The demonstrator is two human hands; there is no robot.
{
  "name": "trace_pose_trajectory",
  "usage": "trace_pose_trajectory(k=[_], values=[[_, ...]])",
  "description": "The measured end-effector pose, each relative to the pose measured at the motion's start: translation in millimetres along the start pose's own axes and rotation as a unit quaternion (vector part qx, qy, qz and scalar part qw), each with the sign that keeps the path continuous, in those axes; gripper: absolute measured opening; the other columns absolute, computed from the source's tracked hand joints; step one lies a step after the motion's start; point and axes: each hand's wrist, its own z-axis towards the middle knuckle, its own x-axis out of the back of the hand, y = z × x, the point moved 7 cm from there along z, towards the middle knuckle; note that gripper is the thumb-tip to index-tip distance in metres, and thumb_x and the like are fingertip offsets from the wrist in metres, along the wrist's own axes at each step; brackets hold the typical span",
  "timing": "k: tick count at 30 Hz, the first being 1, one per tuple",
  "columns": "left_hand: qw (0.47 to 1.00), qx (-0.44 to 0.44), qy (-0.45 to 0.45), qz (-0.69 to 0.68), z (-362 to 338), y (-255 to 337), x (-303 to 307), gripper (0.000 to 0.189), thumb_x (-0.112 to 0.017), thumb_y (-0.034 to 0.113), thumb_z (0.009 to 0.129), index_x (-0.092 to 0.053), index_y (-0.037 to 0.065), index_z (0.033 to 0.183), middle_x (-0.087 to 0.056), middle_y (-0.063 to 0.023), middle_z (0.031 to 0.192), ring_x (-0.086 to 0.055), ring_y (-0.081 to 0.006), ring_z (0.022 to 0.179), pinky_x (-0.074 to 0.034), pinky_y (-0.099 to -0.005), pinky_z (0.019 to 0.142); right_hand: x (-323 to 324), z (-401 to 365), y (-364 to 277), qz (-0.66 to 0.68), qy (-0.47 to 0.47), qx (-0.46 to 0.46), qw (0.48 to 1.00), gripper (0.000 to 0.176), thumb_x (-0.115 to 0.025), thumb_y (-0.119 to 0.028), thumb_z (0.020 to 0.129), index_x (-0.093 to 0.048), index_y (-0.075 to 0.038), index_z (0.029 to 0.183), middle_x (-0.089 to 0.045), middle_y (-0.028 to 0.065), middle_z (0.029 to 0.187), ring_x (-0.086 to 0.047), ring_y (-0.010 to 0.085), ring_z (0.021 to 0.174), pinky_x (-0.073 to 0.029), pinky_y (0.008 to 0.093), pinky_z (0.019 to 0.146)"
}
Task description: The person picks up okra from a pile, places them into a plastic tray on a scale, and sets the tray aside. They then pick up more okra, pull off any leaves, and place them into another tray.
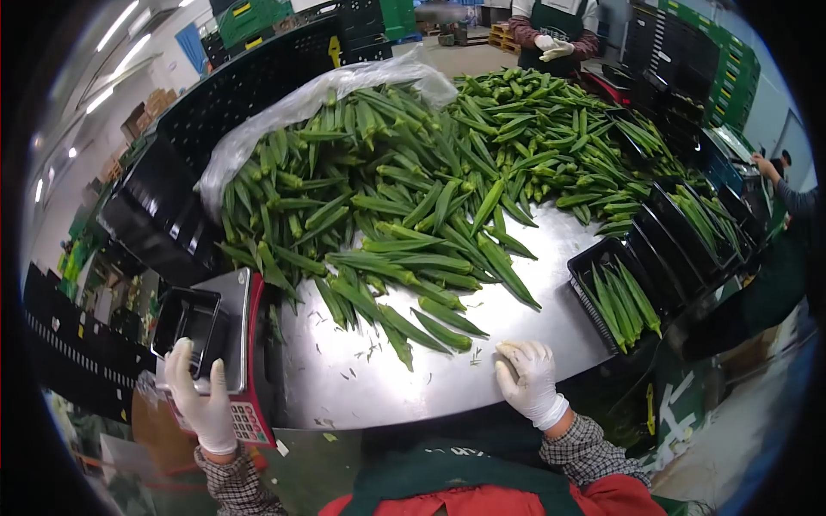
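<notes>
A big heap of green okra pods (379,172) covers much of the steel table (344,387). My left hand (202,396), in a white glove, is at the near edge of a black tray (191,322) on a red and silver scale (249,378). Its fingers are apart, the fingertips close to the tray's rim. My right hand (527,378), gloved too, rests at the table's front edge with its fingers curled; whether anything is inside them is hidden. Several loose pods lie just beyond it. To the right, a black tray (594,301) holds several okra pods (624,301).
Clear plastic film (327,82) borders the heap at the back left. Black crates (163,206) stand at the left. More black trays (688,232) line the right side. One person (555,39) stands across the table, and another person's arm (783,189) shows at the far right.
</notes>
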Motion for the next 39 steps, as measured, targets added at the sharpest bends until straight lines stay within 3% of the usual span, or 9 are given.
trace_pose_trajectory(k=[6,12,18,20,24,28,33,36,39], values=[[0.911,0.077,-0.163,-0.37,-48.0,77.0,-66.4,0.03,-0.069,0.002,0.074,-0.064,0.0,0.103,-0.063,-0.0132,0.104,-0.058,-0.0276,0.1,-0.044,-0.0363,0.092,-10.3,71.4,-21.0,0.048,0.011,0.064,0.997,0.025,-0.063,-0.009,0.078,-0.061,-0.004,0.102,-0.06,0.011,0.101,-0.057,0.0293,0.088,-0.046,0.0384,0.076],[0.6,0.316,-0.335,-0.655,-106.8,133.9,-124.4,0.021,-0.061,0.007,0.088,-0.064,-0.001,0.107,-0.064,-0.0087,0.11,-0.059,-0.0157,0.101,-0.044,-0.0277,0.09,-80.5,148.7,8.2,-0.123,-0.13,-0.012,0.984,0.025,-0.064,-0.017,0.08,-0.062,-0.005,0.102,-0.058,0.0139,0.095,-0.062,0.0319,0.079,-0.051,0.0417,0.069],[0.402,0.428,-0.257,-0.767,-128.7,131.1,-150.3,0.04,-0.055,0.021,0.094,-0.046,0.003,0.129,-0.056,-0.011,0.124,-0.057,-0.0242,0.11,-0.045,-0.0378,0.095,-60.4,109.9,-62.0,0.199,-0.111,0.025,0.973,0.013,-0.064,-0.013,0.08,-0.064,-0.005,0.089,-0.059,0.0149,0.087,-0.061,0.0298,0.077,-0.05,0.0373,0.074],[0.304,0.469,-0.209,-0.803,-128.1,138.4,-160.7,0.04,-0.055,0.024,0.094,-0.046,0.004,0.129,-0.054,-0.0119,0.126,-0.057,-0.0246,0.11,-0.045,-0.0416,0.094,-68.7,85.0,-109.0,0.194,-0.252,0.062,0.946,0.019,-0.067,-0.02,0.08,-0.065,-0.007,0.093,-0.059,0.0141,0.088,-0.061,0.0292,0.078,-0.05,0.0372,0.073],[0.165,0.492,-0.236,-0.822,-153.7,127.1,-189.3,0.033,-0.054,0.031,0.094,-0.054,0.007,0.117,-0.061,-0.0099,0.108,-0.057,-0.0265,0.106,-0.045,-0.0452,0.092,-75.6,124.0,-92.5,0.124,-0.128,0.061,0.982,0.027,-0.07,-0.016,0.078,-0.062,-0.004,0.1,-0.059,0.0123,0.091,-0.06,0.0286,0.079,-0.05,0.0349,0.07],[0.12,0.462,-0.213,-0.852,-146.3,126.2,-188.0,0.035,-0.054,0.033,0.094,-0.055,0.005,0.115,-0.061,-0.0101,0.103,-0.057,-0.0281,0.104,-0.045,-0.047,0.093,-128.6,164.1,-56.7,-0.168,-0.198,0.094,0.961,0.029,-0.067,-0.02,0.079,-0.061,-0.003,0.102,-0.057,0.0141,0.094,-0.06,0.0328,0.083,-0.05,0.0411,0.07],[0.124,0.472,-0.205,-0.848,-142.7,124.1,-179.0,0.047,-0.052,0.026,0.095,-0.036,0.005,0.135,-0.051,-0.0132,0.127,-0.049,-0.0287,0.118,-0.042,-0.0464,0.098,-82.9,146.2,-89.5,0.093,-0.123,0.096,0.983,0.015,-0.063,-0.014,0.08,-0.064,-0.004,0.091,-0.058,0.0143,0.087,-0.061,0.0314,0.073,-0.05,0.0404,0.067],[0.196,0.431,-0.203,-0.857,-142.8,124.7,-182.5,0.047,-0.051,0.03,0.095,-0.039,0.006,0.134,-0.049,-0.0146,0.133,-0.044,-0.0295,0.126,-0.038,-0.0498,0.103,-81.6,95.1,-126.1,0.188,-0.315,0.06,0.928,0.016,-0.064,-0.012,0.081,-0.066,-0.005,0.095,-0.059,0.0146,0.086,-0.06,0.0298,0.076,-0.05,0.0377,0.07],[0.158,0.451,-0.192,-0.857,-144.2,124.4,-181.3,0.034,-0.057,0.022,0.092,-0.052,0.003,0.12,-0.059,-0.0147,0.119,-0.055,-0.0307,0.113,-0.042,-0.0485,0.099,-79.0,113.3,-113.3,0.17,-0.221,0.134,0.951,0.025,-0.066,-0.015,0.081,-0.062,-0.003,0.103,-0.06,0.0136,0.091,-0.061,0.0293,0.077,-0.051,0.0367,0.07]])
